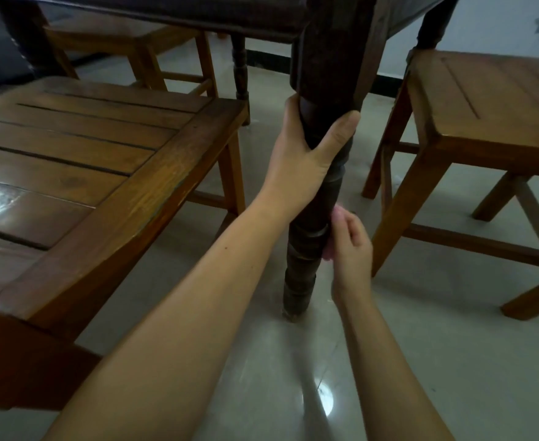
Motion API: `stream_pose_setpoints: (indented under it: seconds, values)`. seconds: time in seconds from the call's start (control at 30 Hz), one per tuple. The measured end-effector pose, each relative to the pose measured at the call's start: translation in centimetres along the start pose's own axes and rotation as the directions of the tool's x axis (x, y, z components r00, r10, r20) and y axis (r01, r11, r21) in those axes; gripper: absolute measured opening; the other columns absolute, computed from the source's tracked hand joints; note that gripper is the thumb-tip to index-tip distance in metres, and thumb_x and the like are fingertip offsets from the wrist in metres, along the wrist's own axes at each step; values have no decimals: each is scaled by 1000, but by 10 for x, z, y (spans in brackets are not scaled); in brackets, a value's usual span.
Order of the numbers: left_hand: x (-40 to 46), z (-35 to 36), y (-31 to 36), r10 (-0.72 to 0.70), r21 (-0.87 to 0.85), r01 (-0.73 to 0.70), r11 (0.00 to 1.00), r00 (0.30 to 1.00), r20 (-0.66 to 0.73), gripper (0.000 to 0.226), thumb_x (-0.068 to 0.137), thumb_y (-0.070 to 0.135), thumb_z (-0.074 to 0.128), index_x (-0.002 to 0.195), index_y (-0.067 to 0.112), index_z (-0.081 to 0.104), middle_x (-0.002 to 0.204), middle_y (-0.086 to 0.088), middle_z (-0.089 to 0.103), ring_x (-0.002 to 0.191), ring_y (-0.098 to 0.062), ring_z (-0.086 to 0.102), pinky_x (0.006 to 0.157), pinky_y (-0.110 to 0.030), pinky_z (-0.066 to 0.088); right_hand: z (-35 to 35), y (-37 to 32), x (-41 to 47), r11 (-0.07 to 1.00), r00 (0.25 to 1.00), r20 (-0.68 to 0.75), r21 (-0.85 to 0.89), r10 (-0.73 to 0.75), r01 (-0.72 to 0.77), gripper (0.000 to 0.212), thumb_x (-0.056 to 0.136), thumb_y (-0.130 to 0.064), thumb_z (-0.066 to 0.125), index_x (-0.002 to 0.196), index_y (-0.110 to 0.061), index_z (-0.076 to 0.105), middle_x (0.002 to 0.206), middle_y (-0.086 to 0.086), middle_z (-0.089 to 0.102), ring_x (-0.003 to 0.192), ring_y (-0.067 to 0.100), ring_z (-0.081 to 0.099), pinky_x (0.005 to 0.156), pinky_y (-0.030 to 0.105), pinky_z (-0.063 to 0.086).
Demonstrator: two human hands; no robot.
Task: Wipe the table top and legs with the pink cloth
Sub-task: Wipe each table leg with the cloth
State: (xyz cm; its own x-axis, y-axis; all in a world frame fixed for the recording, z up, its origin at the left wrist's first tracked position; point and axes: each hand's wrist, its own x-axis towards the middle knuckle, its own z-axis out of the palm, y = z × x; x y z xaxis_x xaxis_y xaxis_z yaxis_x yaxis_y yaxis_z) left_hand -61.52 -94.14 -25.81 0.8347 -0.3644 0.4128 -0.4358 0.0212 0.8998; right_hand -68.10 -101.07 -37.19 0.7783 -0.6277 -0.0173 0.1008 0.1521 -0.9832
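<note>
Though mostly hidden behind fingers, pink cloth (332, 232) peeking out as a soft, pale, bunched wad just right of frame centre, pressed against the right side of the dark table leg (306, 249). Only two small patches of it visible, one above the knuckles and one below; texture and full shape too blurred to tell. Clutched in the right hand (349, 246), fingers curled shut around the wad, wrist and bare forearm running down toward the lower right of the frame.

Dark brown, turned, ringed with several ridges, and standing upright on the floor (389, 361) at centre frame, with a worn foot at the bottom. Wider and squared above, joining the dark underside of the tabletop (166, 11) along the top edge of the frame.

Higher on the same leg, left hand (306, 154) wrapped around the narrow neck just under the squared block, thumb on the right side, fingers on the left, closed in a firm grip. Bare forearm stretching down to the lower left.

Left of centre, filling much of that side, a slatted wooden bench (102, 160) in warm brown, glossy at its left edge. Upper right, a wooden stool (491, 100) with crossed braces. Upper left, another wooden stool (118, 36) partly under the table. Pale, shiny floor tiles below, with a bright reflected spot near the bottom centre.
</note>
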Motion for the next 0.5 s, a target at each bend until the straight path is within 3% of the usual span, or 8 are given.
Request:
stream_pose_setpoints:
  seconds: [0.13,0.27,0.33,0.4,0.5]
  values:
    - [-2,1,2,3,-11,-3,1000,1000,-7,60,86,30,60,134,14,30,115,9,49,103,2,47,85,-10,37,15,9,-2,999,996,92,-40,-14,18,48,95,-51,30,138,-32,37,140,-10,46,131,9,39,108,37,34]
    - [-2,2,2,5,-13,-5,1000,1000,-5,66,78,38,58,133,15,30,115,8,50,106,-4,49,88,-16,38,16,23,-2,1000,1000,20,-22,2,-2,27,101,-39,25,123,-49,36,116,-37,46,121,-5,38,102,23,31]
    - [-2,2,2,0,-12,0,1000,1000,-1,63,81,36,59,133,15,30,113,10,49,103,-1,48,87,-16,38,11,41,-4,996,996,10,-15,85,-85,30,101,-39,24,127,-47,37,121,-30,49,126,1,40,106,27,31]
    - [-2,2,2,-1,-13,1,1000,1000,-1,64,80,37,58,133,15,30,115,7,49,105,-4,49,90,-19,39,4,62,-2,974,975,2,-53,221,-221,39,100,-44,25,135,-38,39,134,-12,50,128,11,41,110,36,30]
    - [-3,2,2,10,-17,-10,1000,1000,-5,67,77,38,57,133,14,30,119,3,51,111,-10,50,94,-22,39,2,68,-6,926,933,-47,-111,357,-360,45,96,-51,31,129,-28,51,115,-3,60,109,13,53,102,38,37]
